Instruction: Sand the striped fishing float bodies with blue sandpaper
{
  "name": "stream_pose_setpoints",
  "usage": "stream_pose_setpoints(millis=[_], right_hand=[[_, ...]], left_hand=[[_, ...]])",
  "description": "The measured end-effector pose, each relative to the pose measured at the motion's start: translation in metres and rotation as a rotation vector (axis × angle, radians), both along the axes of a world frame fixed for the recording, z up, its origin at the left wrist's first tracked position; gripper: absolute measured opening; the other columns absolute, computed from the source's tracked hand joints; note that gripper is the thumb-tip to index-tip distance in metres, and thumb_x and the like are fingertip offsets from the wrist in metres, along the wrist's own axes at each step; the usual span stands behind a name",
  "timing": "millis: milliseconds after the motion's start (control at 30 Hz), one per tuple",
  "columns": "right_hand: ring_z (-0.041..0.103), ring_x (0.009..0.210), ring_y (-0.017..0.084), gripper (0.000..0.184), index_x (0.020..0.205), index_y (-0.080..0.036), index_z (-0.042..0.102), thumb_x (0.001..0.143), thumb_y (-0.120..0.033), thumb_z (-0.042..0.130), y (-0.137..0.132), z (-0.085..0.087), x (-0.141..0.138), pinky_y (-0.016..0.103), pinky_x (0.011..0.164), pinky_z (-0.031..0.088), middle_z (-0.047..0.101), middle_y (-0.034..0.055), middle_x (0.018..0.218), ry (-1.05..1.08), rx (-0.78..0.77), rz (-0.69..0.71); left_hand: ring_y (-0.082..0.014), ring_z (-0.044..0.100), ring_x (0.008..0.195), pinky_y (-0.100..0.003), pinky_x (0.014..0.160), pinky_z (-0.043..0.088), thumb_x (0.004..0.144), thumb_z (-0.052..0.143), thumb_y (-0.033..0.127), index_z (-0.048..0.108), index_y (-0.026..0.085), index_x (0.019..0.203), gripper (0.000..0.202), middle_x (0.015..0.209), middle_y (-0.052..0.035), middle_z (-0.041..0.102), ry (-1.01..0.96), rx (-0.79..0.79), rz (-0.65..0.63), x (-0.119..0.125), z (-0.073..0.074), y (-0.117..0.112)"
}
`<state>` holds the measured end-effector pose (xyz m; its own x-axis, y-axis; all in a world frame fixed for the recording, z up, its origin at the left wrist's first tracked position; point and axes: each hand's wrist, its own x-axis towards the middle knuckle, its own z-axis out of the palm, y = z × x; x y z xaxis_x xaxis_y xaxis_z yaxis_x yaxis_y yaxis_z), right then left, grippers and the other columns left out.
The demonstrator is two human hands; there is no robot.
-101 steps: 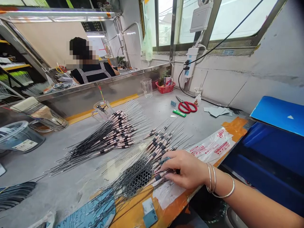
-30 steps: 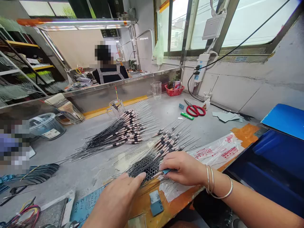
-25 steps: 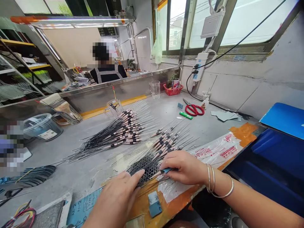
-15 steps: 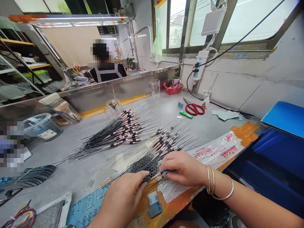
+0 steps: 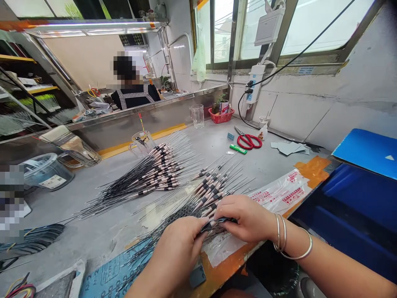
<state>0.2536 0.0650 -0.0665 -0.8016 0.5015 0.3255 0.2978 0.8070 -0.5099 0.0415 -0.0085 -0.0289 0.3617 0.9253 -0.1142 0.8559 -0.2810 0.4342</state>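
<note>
Both my hands are close together at the table's front edge. My left hand [image 5: 181, 238] pinches one end of a folded dark piece of sandpaper [image 5: 214, 224] between thumb and forefinger. My right hand [image 5: 245, 217], with bangles on its wrist, is closed on the same strip from the other side. Any float inside the fold is hidden by the sandpaper and fingers. Just behind my hands lies a pile of fishing floats [image 5: 208, 191] with pale and black banded bodies and thin stems. A larger pile of similar floats [image 5: 161, 167] fans out farther left.
Blue-backed sandpaper [image 5: 102, 271] lies front left, and a small grey-blue block [image 5: 197, 276] by the edge. Behind are red-handled scissors [image 5: 249, 141], a glass mug [image 5: 141, 143], a red basket [image 5: 221, 117] and a plastic tub [image 5: 49, 171]. Another person [image 5: 135, 93] sits beyond the partition.
My hands have come closer together, and the dark sandpaper now spans between them. The pale float body seen between them earlier is covered. The whole view has shifted slightly.
</note>
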Motion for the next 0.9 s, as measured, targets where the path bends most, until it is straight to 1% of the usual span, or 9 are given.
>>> stream_pose_setpoints(millis=[200,300,467,567,700,800,833,867,900], right_hand=[[0.055,0.072,0.017,0.017,0.086,-0.017,0.066,0.077,-0.01,0.053,-0.001,-0.001,0.006,0.027,0.064,0.039,0.063,0.0029,0.076,0.004,0.027,-0.023],[0.055,0.071,0.017,0.017,0.086,-0.017,0.066,0.077,-0.01,0.053,-0.001,-0.002,0.008,0.027,0.062,0.039,0.062,0.003,0.075,0.002,0.048,-0.03],[0.057,0.075,0.017,0.017,0.088,-0.017,0.066,0.081,-0.011,0.051,0.001,-0.004,0.009,0.027,0.068,0.041,0.064,0.0039,0.079,0.012,0.033,-0.021],[0.057,0.077,0.017,0.017,0.089,-0.018,0.065,0.083,-0.012,0.051,0.002,-0.004,0.009,0.027,0.07,0.042,0.064,0.0042,0.08,0.006,0.019,-0.001],[0.055,0.074,0.017,0.013,0.089,-0.018,0.06,0.088,-0.019,0.048,0.001,0.0,0.009,0.028,0.068,0.041,0.062,0.0041,0.079,-0.035,0.01,-0.013],[0.054,0.072,0.017,0.019,0.093,-0.018,0.055,0.096,-0.025,0.038,-0.001,0.003,0.007,0.028,0.068,0.042,0.061,0.0045,0.081,-0.055,-0.05,-0.109],[0.054,0.071,0.017,0.021,0.094,-0.018,0.053,0.098,-0.027,0.034,-0.001,0.002,0.006,0.029,0.068,0.043,0.06,0.0047,0.082,-0.055,-0.064,-0.144],[0.054,0.071,0.017,0.023,0.096,-0.017,0.052,0.099,-0.028,0.032,-0.001,0.001,0.005,0.029,0.068,0.044,0.06,0.0049,0.082,-0.052,-0.068,-0.173],[0.055,0.072,0.017,0.023,0.098,-0.017,0.052,0.1,-0.028,0.032,0.0,0.0,0.004,0.03,0.069,0.045,0.06,0.0054,0.083,-0.044,-0.062,-0.19]], left_hand=[[-0.0217,0.065,0.088,-0.035,0.078,0.05,0.088,0.049,0.019,0.068,0.028,0.097,0.023,0.092,-0.0004,0.072,-0.028,-0.018,-0.041,0.018,0.001,0.01],[-0.0222,0.065,0.089,-0.035,0.078,0.049,0.087,0.048,0.019,0.068,0.027,0.098,0.024,0.092,-0.0013,0.072,-0.032,-0.022,-0.044,0.019,0.0,0.012],[-0.0194,0.066,0.087,-0.029,0.076,0.05,0.088,0.049,0.018,0.068,0.029,0.101,0.026,0.094,0.0005,0.073,-0.041,-0.052,-0.045,0.004,0.003,0.009],[-0.0189,0.067,0.083,-0.028,0.073,0.05,0.089,0.049,0.021,0.069,0.028,0.104,0.026,0.091,-0.0007,0.074,-0.052,-0.041,-0.031,0.003,0.0,0.007],[-0.018,0.067,0.092,-0.029,0.083,0.051,0.093,0.043,0.029,0.068,0.029,0.106,0.028,0.1,-0.0005,0.074,-0.132,0.064,0.004,0.008,0.0,0.01],[-0.0204,0.062,0.11,-0.033,0.093,0.049,0.095,0.039,0.035,0.055,0.025,0.128,0.039,0.122,-0.0053,0.067,-0.175,0.223,0.157,-0.015,0.016,0.008],[-0.0201,0.063,0.109,-0.031,0.09,0.051,0.093,0.042,0.037,0.052,0.028,0.132,0.041,0.122,-0.0036,0.067,-0.15,0.272,0.203,-0.03,0.024,0.004],[-0.0192,0.066,0.101,-0.027,0.083,0.053,0.091,0.046,0.039,0.056,0.031,0.128,0.039,0.114,-0.001,0.07,-0.118,0.321,0.22,-0.049,0.032,0.0],[-0.0177,0.069,0.089,-0.024,0.073,0.054,0.088,0.05,0.041,0.065,0.035,0.116,0.032,0.101,0.0016,0.073,-0.082,0.364,0.212,-0.069,0.039,-0.006]])
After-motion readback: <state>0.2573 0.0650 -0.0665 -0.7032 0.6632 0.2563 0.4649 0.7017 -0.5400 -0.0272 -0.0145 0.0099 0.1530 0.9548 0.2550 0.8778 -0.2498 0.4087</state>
